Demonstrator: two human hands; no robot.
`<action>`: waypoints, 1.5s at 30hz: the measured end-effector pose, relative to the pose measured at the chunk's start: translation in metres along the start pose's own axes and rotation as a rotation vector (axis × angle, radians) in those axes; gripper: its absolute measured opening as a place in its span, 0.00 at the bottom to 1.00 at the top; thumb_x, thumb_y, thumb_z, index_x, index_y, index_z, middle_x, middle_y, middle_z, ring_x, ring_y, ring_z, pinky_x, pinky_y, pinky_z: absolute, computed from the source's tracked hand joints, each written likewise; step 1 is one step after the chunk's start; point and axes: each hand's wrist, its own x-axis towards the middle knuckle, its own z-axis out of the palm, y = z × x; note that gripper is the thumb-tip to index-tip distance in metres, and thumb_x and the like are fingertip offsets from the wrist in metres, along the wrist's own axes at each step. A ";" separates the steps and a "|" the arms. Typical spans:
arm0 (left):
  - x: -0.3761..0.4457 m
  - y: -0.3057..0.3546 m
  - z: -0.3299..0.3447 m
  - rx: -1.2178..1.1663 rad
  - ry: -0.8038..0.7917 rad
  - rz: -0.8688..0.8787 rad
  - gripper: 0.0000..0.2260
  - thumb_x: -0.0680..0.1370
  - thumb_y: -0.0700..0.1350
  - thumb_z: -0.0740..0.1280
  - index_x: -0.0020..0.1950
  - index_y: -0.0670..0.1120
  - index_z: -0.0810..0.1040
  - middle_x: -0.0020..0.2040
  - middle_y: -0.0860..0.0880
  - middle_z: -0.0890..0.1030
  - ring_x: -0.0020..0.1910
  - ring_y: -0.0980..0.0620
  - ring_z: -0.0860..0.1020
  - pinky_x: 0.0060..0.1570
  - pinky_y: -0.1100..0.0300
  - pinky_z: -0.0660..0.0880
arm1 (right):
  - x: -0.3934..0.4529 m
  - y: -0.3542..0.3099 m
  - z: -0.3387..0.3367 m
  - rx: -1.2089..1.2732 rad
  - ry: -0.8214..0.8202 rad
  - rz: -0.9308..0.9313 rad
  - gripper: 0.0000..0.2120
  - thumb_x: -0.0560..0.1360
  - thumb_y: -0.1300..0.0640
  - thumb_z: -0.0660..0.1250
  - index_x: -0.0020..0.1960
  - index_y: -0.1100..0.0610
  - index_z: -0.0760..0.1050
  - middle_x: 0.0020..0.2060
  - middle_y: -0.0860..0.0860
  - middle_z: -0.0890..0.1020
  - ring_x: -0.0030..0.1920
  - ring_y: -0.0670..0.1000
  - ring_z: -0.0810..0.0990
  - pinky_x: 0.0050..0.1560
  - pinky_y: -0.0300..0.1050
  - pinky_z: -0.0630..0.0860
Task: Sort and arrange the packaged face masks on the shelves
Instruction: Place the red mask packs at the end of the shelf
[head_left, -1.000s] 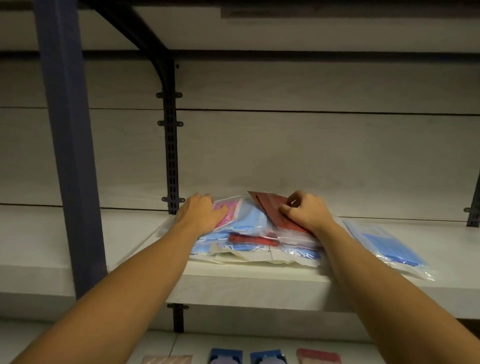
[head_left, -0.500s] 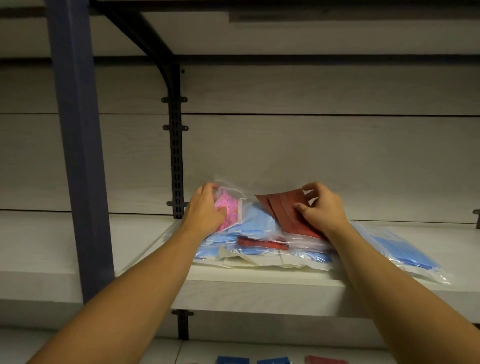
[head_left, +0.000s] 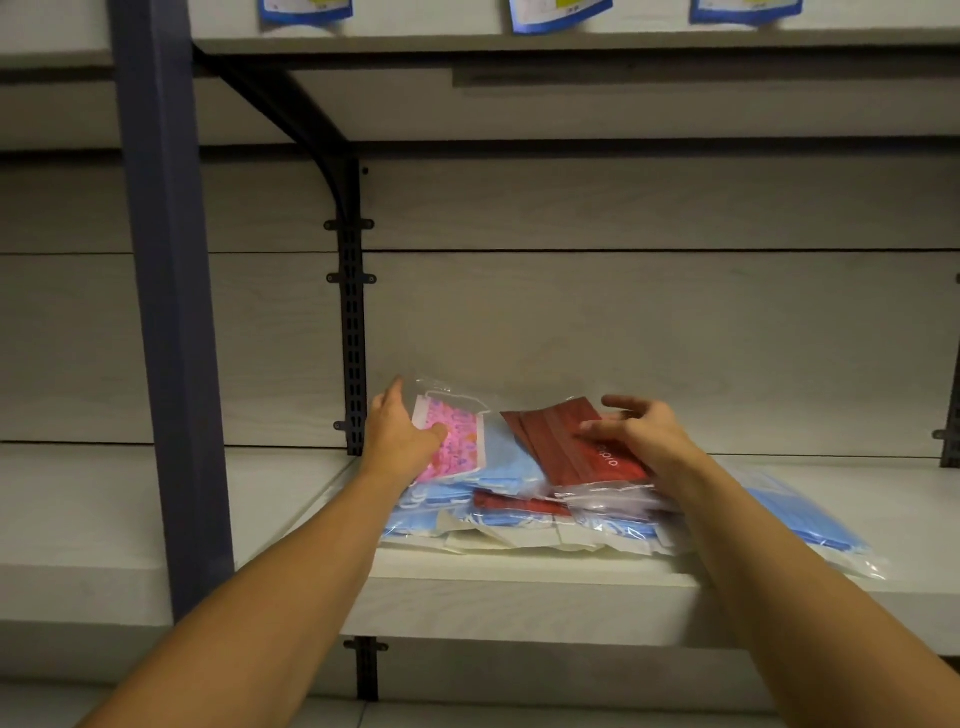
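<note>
left hand (head_left: 402, 434): now pinching pink patterned mask pack (head_left: 451, 435), lifted at pile's left | right hand (head_left: 641, 431): fingers spread wider than before, resting on red mask pack (head_left: 571, 439) atop pile, middle shelf (head_left: 519, 587) | likely separating colours, sorting barely begun

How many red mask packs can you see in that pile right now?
2. One red pack lies on top of the pile, under the right hand. A second red pack shows lower, at the front of the pile, mostly covered. Others may be buried.
</note>
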 end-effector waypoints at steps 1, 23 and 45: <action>-0.001 0.002 -0.001 0.002 0.006 -0.008 0.40 0.76 0.42 0.75 0.82 0.47 0.56 0.78 0.45 0.62 0.74 0.43 0.67 0.69 0.50 0.70 | -0.001 -0.001 0.000 0.040 -0.039 0.005 0.30 0.69 0.73 0.76 0.68 0.62 0.72 0.52 0.62 0.84 0.36 0.54 0.85 0.32 0.44 0.82; -0.136 0.097 -0.100 -0.277 0.104 -0.068 0.07 0.78 0.37 0.69 0.51 0.48 0.78 0.47 0.47 0.85 0.40 0.49 0.86 0.41 0.48 0.85 | -0.036 -0.037 0.011 0.150 -0.129 -0.191 0.16 0.71 0.78 0.64 0.41 0.57 0.76 0.36 0.57 0.80 0.26 0.47 0.78 0.24 0.37 0.74; -0.262 0.000 -0.336 -0.274 0.538 -0.136 0.08 0.77 0.39 0.73 0.56 0.45 0.82 0.48 0.49 0.87 0.45 0.52 0.86 0.36 0.59 0.82 | -0.232 -0.034 0.253 0.305 -0.560 -0.263 0.09 0.75 0.64 0.74 0.52 0.54 0.83 0.42 0.52 0.86 0.42 0.49 0.87 0.43 0.44 0.84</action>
